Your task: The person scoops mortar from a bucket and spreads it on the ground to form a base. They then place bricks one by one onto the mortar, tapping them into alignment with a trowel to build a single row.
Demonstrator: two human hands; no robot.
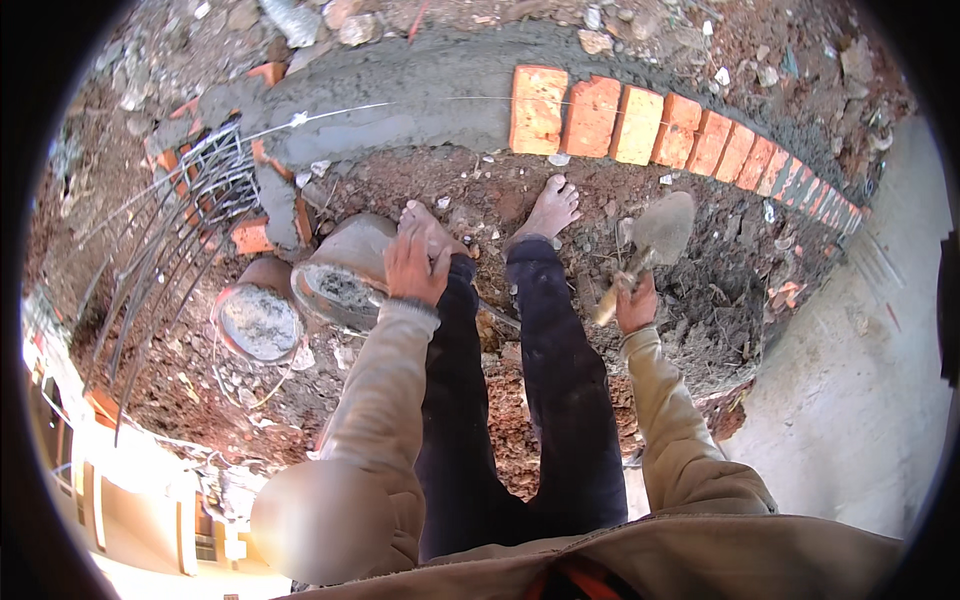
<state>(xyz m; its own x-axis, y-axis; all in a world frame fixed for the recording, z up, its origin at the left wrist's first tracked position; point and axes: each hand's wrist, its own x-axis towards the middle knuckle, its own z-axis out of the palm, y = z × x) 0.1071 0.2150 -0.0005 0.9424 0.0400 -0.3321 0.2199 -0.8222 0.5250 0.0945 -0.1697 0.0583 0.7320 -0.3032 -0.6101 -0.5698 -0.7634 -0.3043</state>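
My right hand [637,303] is closed round the wooden handle of a trowel [664,228]. The trowel's broad grey blade points away from me, over dark loose soil to the right of my right foot. Nothing is held in my left hand [416,268], whose fingers hang apart in front of my left foot [430,226], beside a mortar-caked bucket [362,240]. Beyond my feet runs a curving bed of wet grey mortar [400,100]. On its right part stands a row of orange bricks [591,117], spaced with small gaps.
A thin string [350,112] stretches over the mortar and bricks. At the left, bent steel rods [200,190] stick out of a brick-edged pillar base. Another bucket [259,322] with grey mix stands nearby. A concrete slab [850,370] lies at the right; rubble covers the ground.
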